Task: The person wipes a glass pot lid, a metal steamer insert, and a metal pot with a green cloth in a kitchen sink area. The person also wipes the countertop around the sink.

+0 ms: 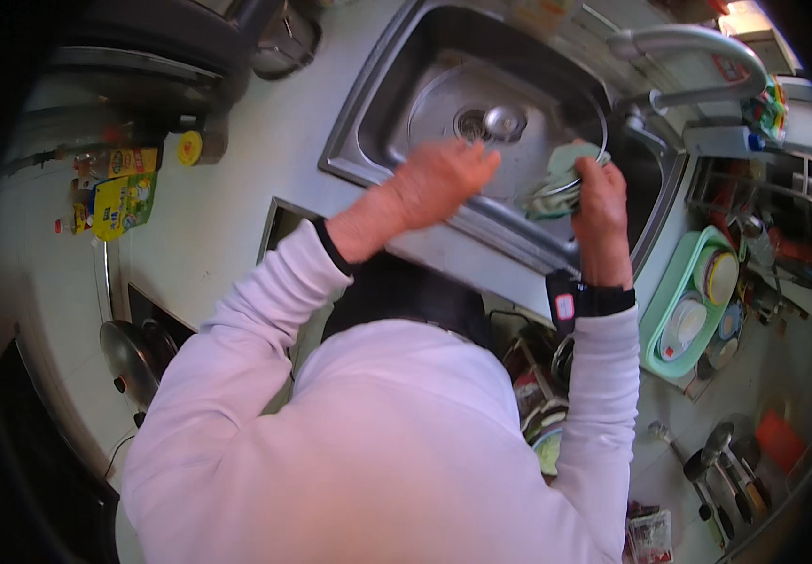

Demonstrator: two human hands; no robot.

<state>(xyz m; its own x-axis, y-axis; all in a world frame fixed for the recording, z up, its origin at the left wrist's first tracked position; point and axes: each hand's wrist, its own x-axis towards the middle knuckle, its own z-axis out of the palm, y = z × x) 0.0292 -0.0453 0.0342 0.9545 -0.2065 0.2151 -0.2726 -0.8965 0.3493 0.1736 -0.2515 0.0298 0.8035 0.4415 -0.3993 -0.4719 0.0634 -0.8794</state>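
A clear glass pot lid (506,124) with a thin metal rim and a round steel knob is held over the stainless steel sink (395,92). My right hand (600,194) grips the lid's right rim together with a folded pale green cloth (560,173), which wraps over the edge. Over the lower left of the lid is my left hand (445,180), blurred, with its fingers bent. Whether those fingers hold the rim cannot be made out. Through the glass, the sink drain (471,124) shows beside the knob.
A grey faucet (702,67) arches at the sink's upper right. Right of the sink stands a mint green dish tray (684,303) with bowls. On the left counter (194,247) are a yellow-lidded jar (191,148) and seasoning bags (122,201). A metal pot (286,42) stands farther back.
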